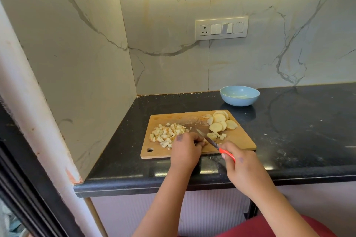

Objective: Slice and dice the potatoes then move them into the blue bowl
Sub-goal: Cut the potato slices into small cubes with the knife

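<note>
My right hand (238,161) grips the red-handled knife (213,143), my left hand (185,145) pins a pale potato slice on the wooden board (240,140): dicing underway, uncut slices (221,121) next.

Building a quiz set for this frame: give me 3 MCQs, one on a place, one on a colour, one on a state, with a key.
1. Where does the pile of diced potato lie on the cutting board?
A. on its left part
B. at its far right corner
C. off the board, on the counter

2. What colour is the handle of the knife?
A. black
B. red-orange
C. green

3. What is in the bowl?
A. it is heaped with diced potato
B. whole potatoes
C. no potato pieces can be seen in it

Key: 1 A, the dice sit left of the potato slices. 2 B, the handle held in the right hand is red-orange. 3 C, the blue inside shows bare, and the left hand is down on the board.
</note>
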The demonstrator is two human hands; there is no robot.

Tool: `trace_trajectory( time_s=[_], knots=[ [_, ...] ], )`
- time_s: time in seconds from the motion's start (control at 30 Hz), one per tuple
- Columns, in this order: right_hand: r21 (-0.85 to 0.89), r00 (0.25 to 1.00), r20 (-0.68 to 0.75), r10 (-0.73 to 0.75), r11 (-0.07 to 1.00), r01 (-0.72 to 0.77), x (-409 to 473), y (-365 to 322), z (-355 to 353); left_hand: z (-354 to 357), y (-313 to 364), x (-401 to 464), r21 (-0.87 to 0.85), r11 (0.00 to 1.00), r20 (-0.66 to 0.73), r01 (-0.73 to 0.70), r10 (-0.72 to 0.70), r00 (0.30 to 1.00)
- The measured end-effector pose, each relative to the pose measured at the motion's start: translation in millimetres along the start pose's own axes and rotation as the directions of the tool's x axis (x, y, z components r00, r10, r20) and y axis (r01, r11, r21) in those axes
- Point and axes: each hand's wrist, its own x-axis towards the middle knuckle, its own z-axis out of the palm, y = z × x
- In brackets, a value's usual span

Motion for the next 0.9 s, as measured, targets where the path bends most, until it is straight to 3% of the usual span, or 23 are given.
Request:
trace_trajectory(
  time_s=[0.4, 0.57, 0.7, 0.9],
  knots=[
    [-0.034, 0.984, 0.147, 0.097, 0.995, -0.093, 13, -6, 5, -3, 4, -2, 0.094, 0.995, -0.026, -0.029, 0.031, 0.999],
    [-0.002, 0.916, 0.277, 0.289, 0.954, -0.300, 10, 7, -34, -4, 6, -4, 0.068, 0.997, -0.048, -0.022, 0.025, 0.999],
    [0.301, 0.802, 0.481, 0.353, 0.793, -0.529, 15, 32, -72, -1, 3, -2, 0.068, 0.997, -0.072, 0.019, -0.014, 0.997],
    [0.453, 0.785, 0.533, 0.316, 0.677, -0.580, 45, 40, -63, 4, -1, 2, 0.050, 0.997, -0.117, 0.057, -0.051, 0.992]
  ],
)
